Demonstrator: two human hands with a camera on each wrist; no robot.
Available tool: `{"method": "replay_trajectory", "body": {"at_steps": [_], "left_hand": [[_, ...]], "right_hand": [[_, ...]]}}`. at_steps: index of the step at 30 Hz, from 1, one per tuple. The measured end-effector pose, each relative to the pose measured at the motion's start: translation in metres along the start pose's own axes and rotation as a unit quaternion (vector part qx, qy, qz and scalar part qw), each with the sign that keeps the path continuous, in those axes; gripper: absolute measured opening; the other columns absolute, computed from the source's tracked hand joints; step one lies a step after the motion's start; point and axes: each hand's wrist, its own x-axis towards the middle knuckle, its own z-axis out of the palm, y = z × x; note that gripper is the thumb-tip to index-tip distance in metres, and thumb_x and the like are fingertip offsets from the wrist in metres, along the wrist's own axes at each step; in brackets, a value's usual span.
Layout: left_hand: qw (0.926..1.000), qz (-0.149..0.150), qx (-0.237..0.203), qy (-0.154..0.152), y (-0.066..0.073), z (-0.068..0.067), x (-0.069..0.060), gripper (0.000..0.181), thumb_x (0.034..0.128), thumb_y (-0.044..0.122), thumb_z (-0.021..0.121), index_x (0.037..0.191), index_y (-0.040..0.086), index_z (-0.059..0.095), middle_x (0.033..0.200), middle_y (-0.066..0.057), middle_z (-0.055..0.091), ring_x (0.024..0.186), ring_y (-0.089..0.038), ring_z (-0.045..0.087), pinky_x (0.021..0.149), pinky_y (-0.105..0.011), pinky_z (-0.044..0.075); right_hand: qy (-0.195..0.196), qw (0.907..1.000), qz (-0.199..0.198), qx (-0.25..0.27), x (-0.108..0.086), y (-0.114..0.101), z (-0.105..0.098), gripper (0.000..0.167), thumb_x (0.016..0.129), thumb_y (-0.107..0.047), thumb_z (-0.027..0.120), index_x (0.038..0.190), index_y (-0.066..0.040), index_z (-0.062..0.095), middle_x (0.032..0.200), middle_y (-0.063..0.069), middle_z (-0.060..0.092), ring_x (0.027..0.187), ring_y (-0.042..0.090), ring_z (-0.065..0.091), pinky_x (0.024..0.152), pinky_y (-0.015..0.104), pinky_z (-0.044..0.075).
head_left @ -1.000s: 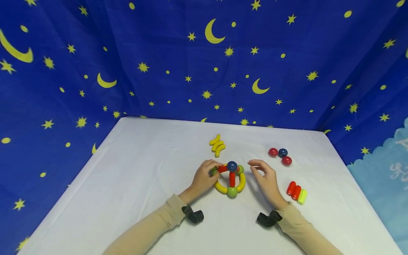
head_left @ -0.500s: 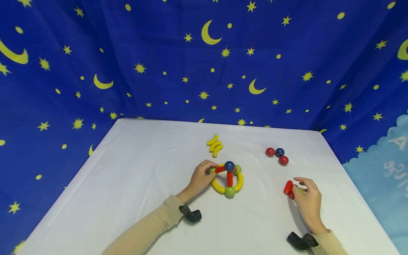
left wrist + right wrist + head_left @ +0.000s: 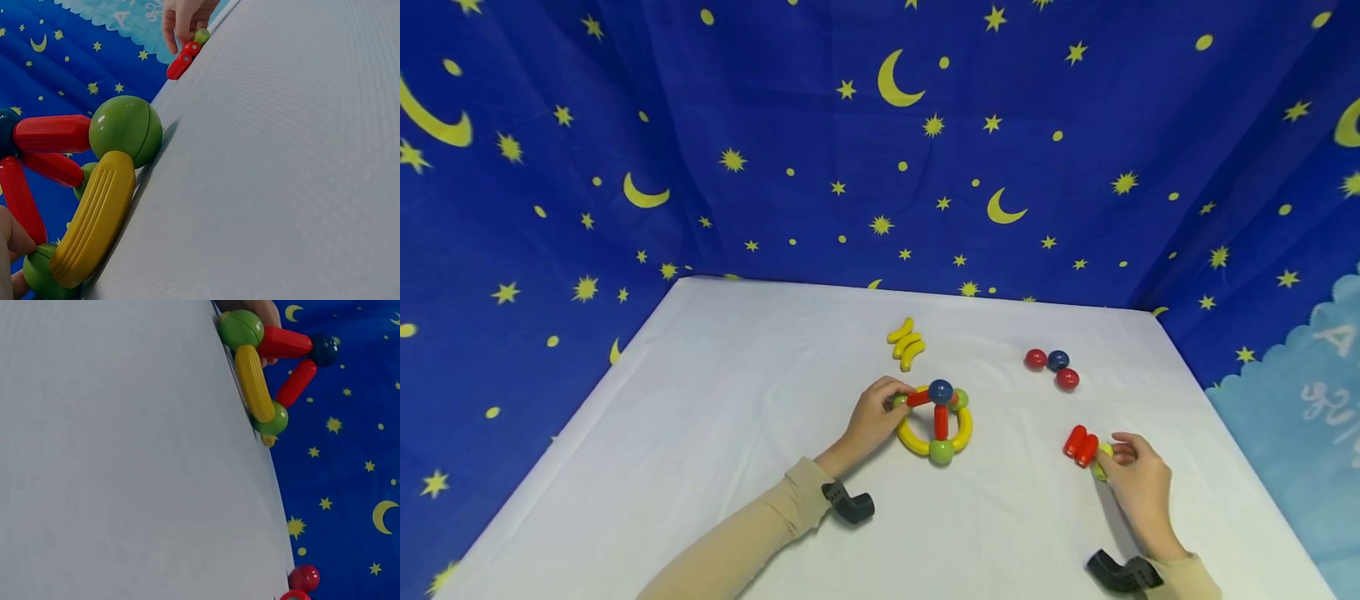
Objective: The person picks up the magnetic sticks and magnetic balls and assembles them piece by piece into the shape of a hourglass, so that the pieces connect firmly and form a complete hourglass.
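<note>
Presently, right hand [image 3: 1142,485]: pinching glossy lime-yellow cylinder [image 3: 1100,472].
Left hand [image 3: 874,417]: pinching glossy green ball [image 3: 44,278] of red-and-yellow rod frame [image 3: 942,422].
White tablecloth [image 3: 1022,492]: spans between grips, its edge farther right.
Moved: right hand, rightward from frame.

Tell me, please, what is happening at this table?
A person is handling a structure of coloured rods and balls, topped by a blue ball. The left-hand grip pinches a green ball at one corner. The right-hand grip pinches a yellow-green rod beside two red rods. Three curved yellow pieces and three loose balls, two red and one blue, lie farther back.
</note>
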Motion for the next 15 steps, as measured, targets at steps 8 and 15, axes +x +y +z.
{"method": "replay_trajectory", "body": {"at_steps": [8, 15], "left_hand": [[1.0, -0.006, 0.003, -0.005, 0.0, 0.001, 0.0, 0.022, 0.081, 0.003, 0.063, 0.102, 0.004, 0.07, 0.103, -0.007, 0.066, 0.086, -0.013, 0.055, 0.072, -0.018, 0.045], [1.0, -0.005, 0.002, -0.002, -0.001, 0.003, 0.0, 0.021, 0.0815, 0.003, 0.063, 0.101, 0.004, 0.07, 0.102, -0.007, 0.065, 0.086, -0.014, 0.056, 0.073, -0.018, 0.045]], "right_hand": [[-0.004, 0.9994, 0.003, 0.033, 0.008, -0.014, -0.003, 0.033, 0.075, -0.001, 0.072, 0.105, 0.009, 0.063, 0.09, 0.027, 0.067, 0.058, -0.014, 0.044, 0.054, 0.007, 0.039], [-0.002, 0.9847, -0.079, 0.156, 0.024, -0.061, 0.016, 0.034, 0.076, 0.006, 0.072, 0.109, 0.005, 0.063, 0.089, -0.001, 0.063, 0.072, -0.013, 0.054, 0.063, 0.004, 0.046]]}}
